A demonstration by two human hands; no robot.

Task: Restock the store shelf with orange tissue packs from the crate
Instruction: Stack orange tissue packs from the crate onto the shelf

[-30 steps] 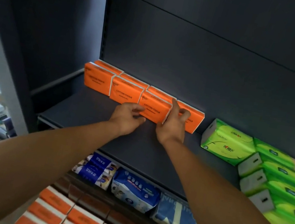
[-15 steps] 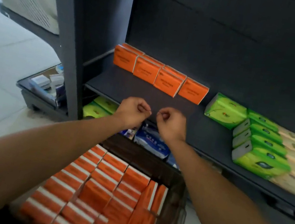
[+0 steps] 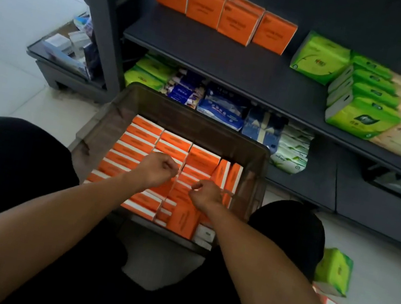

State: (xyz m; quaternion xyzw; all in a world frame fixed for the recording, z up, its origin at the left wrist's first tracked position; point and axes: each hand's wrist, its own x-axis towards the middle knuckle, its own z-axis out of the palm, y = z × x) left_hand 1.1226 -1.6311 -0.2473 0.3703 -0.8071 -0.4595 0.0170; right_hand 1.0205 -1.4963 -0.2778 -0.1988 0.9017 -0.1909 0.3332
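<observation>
Beside the crate (image 3: pixel 259 178), green pack (image 3: pixel 333 271).

This is a shop aisle. Dark metal shelving (image 3: pixel 237 59) carries goods faced outward in rows: orange tissue packs (image 3: pixel 223 14) at the back of one shelf, green tissue packs (image 3: pixel 364 100) beside them, and blue and white packets (image 3: pixel 222 107) crammed on the lower shelf. On the pale tiled floor (image 3: pixel 10 51) stands a dark crate (image 3: pixel 174 109) full of identical orange packs, with a stray green pack (image 3: pixel 333 271) lying nearby.
</observation>
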